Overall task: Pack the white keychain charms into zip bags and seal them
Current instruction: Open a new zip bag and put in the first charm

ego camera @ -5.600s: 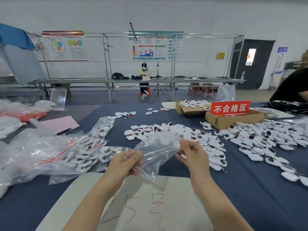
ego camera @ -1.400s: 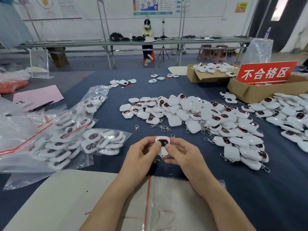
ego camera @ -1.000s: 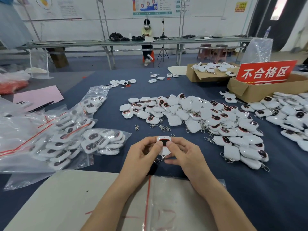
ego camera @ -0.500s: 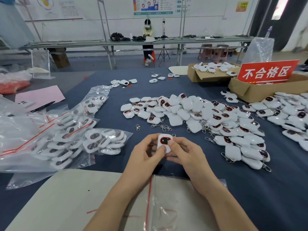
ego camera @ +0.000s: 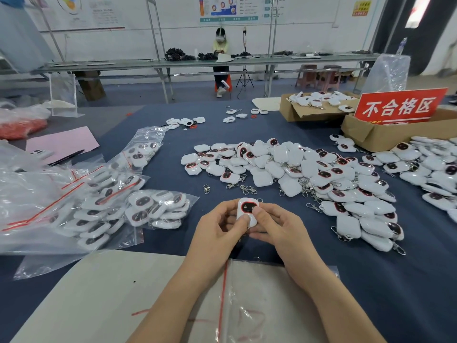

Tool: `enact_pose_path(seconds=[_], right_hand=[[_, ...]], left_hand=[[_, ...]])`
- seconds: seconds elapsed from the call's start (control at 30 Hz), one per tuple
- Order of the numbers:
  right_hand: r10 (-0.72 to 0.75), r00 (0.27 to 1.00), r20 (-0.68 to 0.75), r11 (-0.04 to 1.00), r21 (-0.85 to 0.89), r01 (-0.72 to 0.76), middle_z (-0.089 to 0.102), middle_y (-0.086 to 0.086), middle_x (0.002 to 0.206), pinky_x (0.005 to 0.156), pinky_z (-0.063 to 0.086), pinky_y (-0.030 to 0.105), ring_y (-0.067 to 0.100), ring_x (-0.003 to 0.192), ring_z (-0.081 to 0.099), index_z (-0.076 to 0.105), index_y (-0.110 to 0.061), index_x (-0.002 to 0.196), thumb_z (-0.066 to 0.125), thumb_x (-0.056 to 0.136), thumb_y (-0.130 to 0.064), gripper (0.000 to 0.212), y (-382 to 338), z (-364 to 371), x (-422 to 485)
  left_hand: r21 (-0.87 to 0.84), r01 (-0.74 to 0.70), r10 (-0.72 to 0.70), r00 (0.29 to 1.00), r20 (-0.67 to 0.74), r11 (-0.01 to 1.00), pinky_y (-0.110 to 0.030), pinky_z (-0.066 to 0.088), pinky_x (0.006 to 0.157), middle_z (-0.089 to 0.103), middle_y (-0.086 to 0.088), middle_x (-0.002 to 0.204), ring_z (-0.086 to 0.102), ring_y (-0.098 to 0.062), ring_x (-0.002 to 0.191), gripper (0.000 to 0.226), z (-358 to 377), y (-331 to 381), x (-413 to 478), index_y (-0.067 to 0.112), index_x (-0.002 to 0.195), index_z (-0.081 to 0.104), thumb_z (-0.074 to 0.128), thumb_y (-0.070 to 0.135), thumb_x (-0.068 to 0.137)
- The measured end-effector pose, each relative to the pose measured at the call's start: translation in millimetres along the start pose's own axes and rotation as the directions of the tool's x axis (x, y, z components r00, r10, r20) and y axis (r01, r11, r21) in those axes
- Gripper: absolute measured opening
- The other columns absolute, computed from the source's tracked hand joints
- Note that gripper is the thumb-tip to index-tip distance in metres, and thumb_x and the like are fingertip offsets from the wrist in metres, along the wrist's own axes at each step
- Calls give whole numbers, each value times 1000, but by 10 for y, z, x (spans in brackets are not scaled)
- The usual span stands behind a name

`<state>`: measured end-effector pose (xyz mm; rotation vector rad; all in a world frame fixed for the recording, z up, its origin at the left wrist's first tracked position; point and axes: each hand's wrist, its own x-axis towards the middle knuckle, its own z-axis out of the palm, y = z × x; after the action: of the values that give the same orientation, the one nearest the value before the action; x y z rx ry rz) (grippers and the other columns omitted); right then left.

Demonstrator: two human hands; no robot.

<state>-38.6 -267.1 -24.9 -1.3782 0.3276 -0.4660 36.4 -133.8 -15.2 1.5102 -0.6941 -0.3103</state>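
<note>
My left hand [ego camera: 217,231] and my right hand [ego camera: 279,231] together hold one white keychain charm [ego camera: 247,209] with a dark, red-rimmed face, both thumbs pressed on its front. It is held upright above the blue table. An empty zip bag [ego camera: 249,305] with a red seal line lies flat under my wrists on a pale board [ego camera: 99,293]. A large heap of loose white charms [ego camera: 296,174] spreads ahead and to the right. Filled zip bags [ego camera: 158,209] lie to the left.
More filled and empty bags [ego camera: 37,199] pile at the left edge. Loose metal clasps [ego camera: 244,189] lie just beyond my hands. Two cardboard boxes [ego camera: 309,112], one bearing a red sign [ego camera: 398,105], stand at the back right. A pink sheet [ego camera: 61,143] lies back left.
Earlier both hands held an empty bag up; it now lies on the board. In the last second the charm has been raised and turned slightly in my fingers.
</note>
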Motion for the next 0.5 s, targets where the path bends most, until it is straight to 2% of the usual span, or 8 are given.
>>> enact_pose_path(seconds=[0.1, 0.13, 0.23, 0.33, 0.4, 0.5], right_hand=[[-14, 1000, -18, 1000, 16, 14, 77, 5, 92, 70, 59, 24, 21, 80, 75, 70, -28, 115, 63, 99, -22, 18, -1, 13, 4], [-20, 1000, -19, 1000, 19, 20, 76, 5, 92, 70, 60, 25, 21, 79, 74, 68, -29, 117, 63, 99, -21, 20, -1, 16, 4], [-34, 999, 7, 999, 19, 34, 75, 6, 92, 73, 59, 26, 23, 82, 74, 70, -31, 114, 63, 98, -17, 22, -5, 3, -8], [-33, 999, 32, 999, 16, 33, 76, 7, 91, 73, 58, 23, 18, 82, 74, 74, -23, 107, 66, 95, -10, 20, -8, 1, -13], [-43, 999, 18, 999, -22, 44, 78, 2, 88, 72, 57, 20, 14, 81, 74, 74, -19, 98, 66, 94, -6, 16, 2, 10, -13], [-71, 997, -6, 992, -101, 70, 77, -3, 84, 71, 55, 17, 8, 78, 72, 72, -17, 92, 66, 94, -4, 15, 21, 18, -8]], left_hand=[[-15, 13, -13, 1000, -26, 1000, -16, 55, 74, 77, 2, 98, 71, -16, 87, 24, 6, -15, 11, 28, 112, 73, 71, 12, 94], [-7, 16, -17, 1000, -24, 1000, -17, 56, 75, 77, 3, 99, 71, -18, 90, 24, 3, -20, 18, 28, 113, 73, 70, 13, 95], [51, 0, 0, 1000, -6, 999, -16, 54, 77, 77, 11, 102, 71, -8, 90, 23, -15, -25, 36, 26, 117, 71, 65, 14, 99], [-3, 22, -22, 1000, -8, 1000, -14, 52, 73, 78, 11, 94, 70, -3, 79, 18, -35, -24, 36, 23, 110, 73, 63, 11, 99], [-11, 38, -39, 999, -18, 999, -13, 50, 69, 77, 10, 85, 65, -3, 68, 18, -46, -37, 37, 21, 103, 73, 63, 7, 98], [14, 52, -52, 998, -28, 999, -13, 50, 67, 76, 9, 80, 62, -5, 64, 20, -47, -54, 48, 21, 97, 74, 64, 3, 97]])
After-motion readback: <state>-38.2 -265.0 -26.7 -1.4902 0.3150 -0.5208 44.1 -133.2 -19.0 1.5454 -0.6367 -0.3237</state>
